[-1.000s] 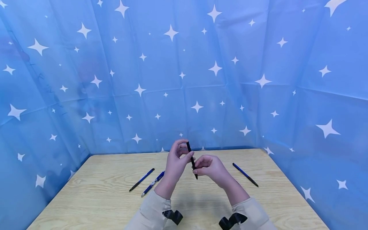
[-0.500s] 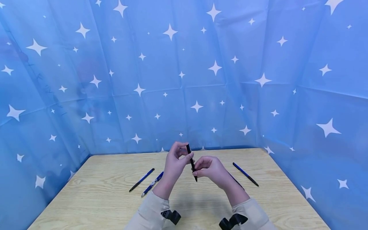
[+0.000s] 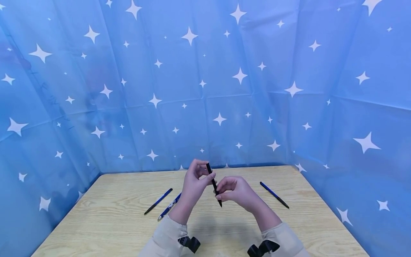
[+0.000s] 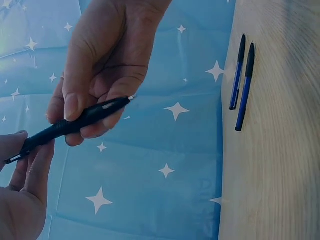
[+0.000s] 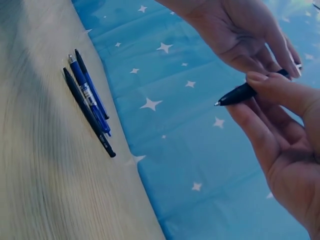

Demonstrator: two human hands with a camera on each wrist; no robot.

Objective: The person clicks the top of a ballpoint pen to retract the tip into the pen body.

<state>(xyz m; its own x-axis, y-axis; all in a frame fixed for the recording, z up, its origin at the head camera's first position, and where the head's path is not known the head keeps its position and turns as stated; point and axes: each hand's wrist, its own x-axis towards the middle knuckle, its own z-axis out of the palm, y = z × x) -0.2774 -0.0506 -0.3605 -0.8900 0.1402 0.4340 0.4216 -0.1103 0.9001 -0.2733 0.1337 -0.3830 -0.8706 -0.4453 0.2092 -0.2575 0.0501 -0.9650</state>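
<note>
A black click pen (image 3: 214, 184) is held between both hands above the table, tilted with its tip down. My left hand (image 3: 194, 185) holds the upper, clip end between thumb and fingers. My right hand (image 3: 240, 194) pinches the pen lower down, near its tip. In the left wrist view, the pen (image 4: 92, 116) shows a silvery point and a clip at the other end, by the left thumb. The right wrist view has the right thumb resting on the barrel of the pen (image 5: 240, 93), just behind the point.
A blue-and-black pen (image 3: 158, 201) and a blue pen with white print (image 3: 168, 207) lie left on the wooden table (image 3: 112, 228). A black pen (image 5: 87, 110) lies beside them. Two blue-and-black pens (image 4: 245, 87) lie to the right. A starry blue curtain (image 3: 179, 71) surrounds the table.
Both hands have sunk slightly with the black pen, and its tip sits a little lower. The grip of each hand looks the same.
</note>
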